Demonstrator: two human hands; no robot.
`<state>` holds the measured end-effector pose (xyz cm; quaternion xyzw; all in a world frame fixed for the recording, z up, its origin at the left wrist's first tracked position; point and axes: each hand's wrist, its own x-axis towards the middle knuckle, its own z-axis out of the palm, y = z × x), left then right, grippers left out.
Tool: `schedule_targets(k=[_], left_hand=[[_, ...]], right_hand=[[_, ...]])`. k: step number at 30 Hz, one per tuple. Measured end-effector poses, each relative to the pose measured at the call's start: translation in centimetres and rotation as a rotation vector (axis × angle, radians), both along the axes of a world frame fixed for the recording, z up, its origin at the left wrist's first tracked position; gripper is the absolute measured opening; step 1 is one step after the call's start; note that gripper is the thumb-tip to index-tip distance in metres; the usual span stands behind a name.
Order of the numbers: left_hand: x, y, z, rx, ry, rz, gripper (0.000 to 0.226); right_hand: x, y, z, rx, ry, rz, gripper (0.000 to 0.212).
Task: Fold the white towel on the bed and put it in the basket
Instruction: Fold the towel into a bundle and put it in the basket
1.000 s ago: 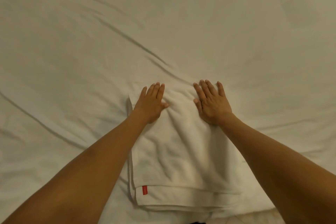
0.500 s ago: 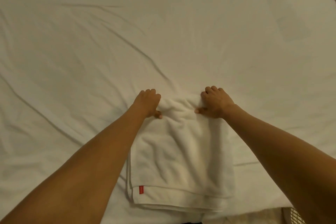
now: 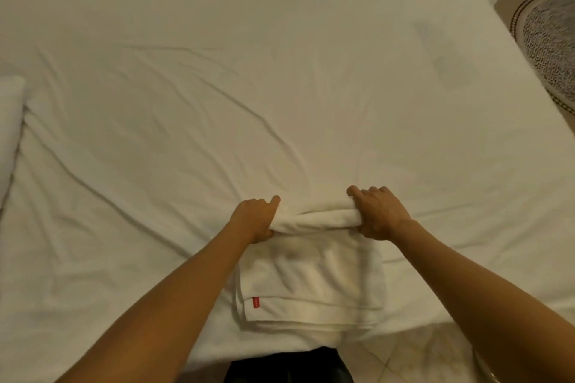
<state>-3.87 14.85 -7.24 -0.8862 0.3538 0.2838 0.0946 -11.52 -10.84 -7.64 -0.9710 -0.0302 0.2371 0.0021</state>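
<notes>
1. White, creased bed sheet (image 3: 155, 140) across nearly the whole view; pillow (image 3: 9, 127) at the far left edge, tiled floor and a round patterned rug (image 3: 550, 43) at the far right.
2. Left hand (image 3: 253, 219) curled tight around the left end of the towel's far edge, fingers wrapped under and thumb on top.
3. Towel (image 3: 311, 283) lying on the near edge of the bed, between the two forearms: thick white terry, already folded into a squarish stack of several layers, small red tag (image 3: 255, 302) at the near left corner.
4. Far edge bunched into a soft roll and lifted off the stack.
5. Right hand (image 3: 378, 214) closed the same way on the right end of that roll.
6. Judged progress: most folding done, one more fold toward the body likely in hand.
7. Left to do: flattening, lifting, carrying to the basket, of which only a possible rim at the bottom right, too little to be sure.
</notes>
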Motion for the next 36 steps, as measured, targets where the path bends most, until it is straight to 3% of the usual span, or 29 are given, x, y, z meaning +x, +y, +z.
schedule_targets(k=[6,11,15,20,26,36], left_hand=[[-1.7,1.0,4.2,-0.157,-0.034,0.083,0.026],[-2.7,0.7,8.7,-0.216,0.090,0.060,0.041],[-1.9,-2.1,13.1,-0.142,0.154,-0.011,0.047],[-1.3,-8.8,17.9,-0.086,0.115,-0.184,0.035],[-3.6,-18.8,21.2,-0.116,0.047,-0.288,0.024],[-16.4,-38.9,24.2,-0.215,0.004,-0.539,0.028]], right_hand=[[-4.8,2.0,4.1,-0.040,-0.139,-0.113,0.043],[-7.7,2.0,8.5,-0.051,-0.143,-0.224,0.029],[-8.9,0.8,12.8,-0.057,-0.065,-0.338,0.035],[-11.7,-1.9,16.9,0.030,-0.051,-0.568,0.032],[-17.3,-8.0,20.9,-0.077,-0.125,-0.689,0.026],[-33.3,-21.8,24.5,-0.215,-0.218,-0.987,0.033]])
